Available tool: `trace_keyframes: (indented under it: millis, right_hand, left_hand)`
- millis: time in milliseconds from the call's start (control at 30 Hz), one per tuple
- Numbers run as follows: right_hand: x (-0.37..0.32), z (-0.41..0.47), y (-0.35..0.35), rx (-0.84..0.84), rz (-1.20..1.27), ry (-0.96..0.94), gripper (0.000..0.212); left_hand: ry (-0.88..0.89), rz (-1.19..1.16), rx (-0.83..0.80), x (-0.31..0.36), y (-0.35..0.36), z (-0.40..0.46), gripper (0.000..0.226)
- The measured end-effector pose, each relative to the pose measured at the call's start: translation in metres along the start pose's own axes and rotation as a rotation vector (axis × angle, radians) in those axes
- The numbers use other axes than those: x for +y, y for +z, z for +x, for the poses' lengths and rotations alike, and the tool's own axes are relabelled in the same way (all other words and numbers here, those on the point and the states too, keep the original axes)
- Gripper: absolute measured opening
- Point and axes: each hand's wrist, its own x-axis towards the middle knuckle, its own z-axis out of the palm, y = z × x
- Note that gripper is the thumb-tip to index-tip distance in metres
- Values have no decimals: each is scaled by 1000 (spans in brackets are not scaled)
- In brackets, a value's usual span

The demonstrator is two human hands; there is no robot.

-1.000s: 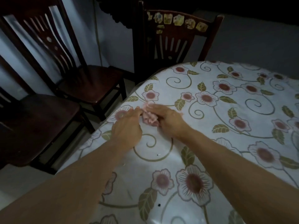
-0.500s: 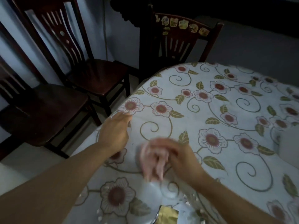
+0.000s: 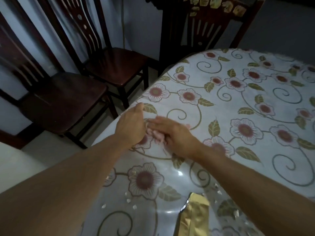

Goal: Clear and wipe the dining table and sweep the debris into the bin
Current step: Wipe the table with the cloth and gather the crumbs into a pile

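Right hand (image 3: 175, 133) back beside left hand (image 3: 132, 126), pink cloth (image 3: 157, 136) pressed flat

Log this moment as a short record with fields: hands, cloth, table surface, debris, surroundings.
left hand: left hand at the table edge, beside the cloth
right hand: right hand flat on the pink cloth
table surface: floral tablecloth under clear cover
debris: small white bits; gold wrapper near the front edge
surroundings: dark wooden chairs to the left

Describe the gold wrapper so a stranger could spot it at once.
Start at the floral tablecloth and follow it to its near edge, between the person's forearms. The gold wrapper lies there, shiny and crumpled, far bigger than the small pale scraps scattered around it.
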Motion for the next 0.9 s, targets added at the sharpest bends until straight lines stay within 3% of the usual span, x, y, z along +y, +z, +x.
trace_keyframes:
  millis: [133, 233, 333, 433, 533, 600, 700, 900]
  right_hand:
    - [-41, -75, 0, -131, 176, -37, 33]
    - [-57, -127, -13, -197, 403, 94, 47]
    - [-46, -150, -48, 18, 458, 286, 49]
    - [2, -138, -91, 335, 245, 444, 49]
    - [63, -117, -112, 446, -49, 528, 31]
    - [92, -109, -106, 361, -144, 561, 27]
    - [94, -109, -83, 259, -184, 532, 37]
    - [-8, -178, -33, 119, 41, 233, 32]
  left_hand:
    - [68, 69, -65, 9, -8, -10, 54]
    - [124, 31, -30, 25, -9, -29, 36]
    - [249, -17, -23, 48, 3, -47, 47]
    - [348, -13, -46, 80, 21, -59, 47]
    - [331, -23, -46, 105, 36, -68, 40]
    - [294, -18, -96, 110, 41, -73, 34]
    - [317, -41, -87, 106, 44, -72, 30]
    - [315, 5, -233, 105, 39, -74, 36]
